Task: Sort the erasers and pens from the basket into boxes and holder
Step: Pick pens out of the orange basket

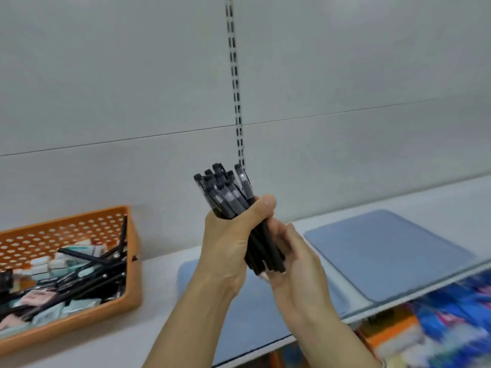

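Forearms, two, bare, enter from the bottom centre of the frame and meet at mid-frame. Left hand [228,243]: fingers and thumb curled tight round a bundle of black pens [233,205], held upright, caps uppermost. Right hand [297,261]: fingers fairly straight, cupped against the lower ends of the bundle, supporting it from the right.

Wall panel [106,75]: pale grey, fills the upper half; one slotted upright rail [235,83] runs down the centre.

Shelf [164,309]: white, crosses the lower half from left to right edge.

Mats, two, blue-grey, flat on the shelf: one [385,251] at centre right, one [252,309] below the hands, partly hidden by the forearms.

Basket [87,221]: orange, perforated walls, on the shelf at lower left. Contents: loose black pens [87,277] lying crosswise over small boxed erasers [79,305], pale green and pink.

Goods [451,320]: blue and mixed colours, below the shelf at lower right, blurred.
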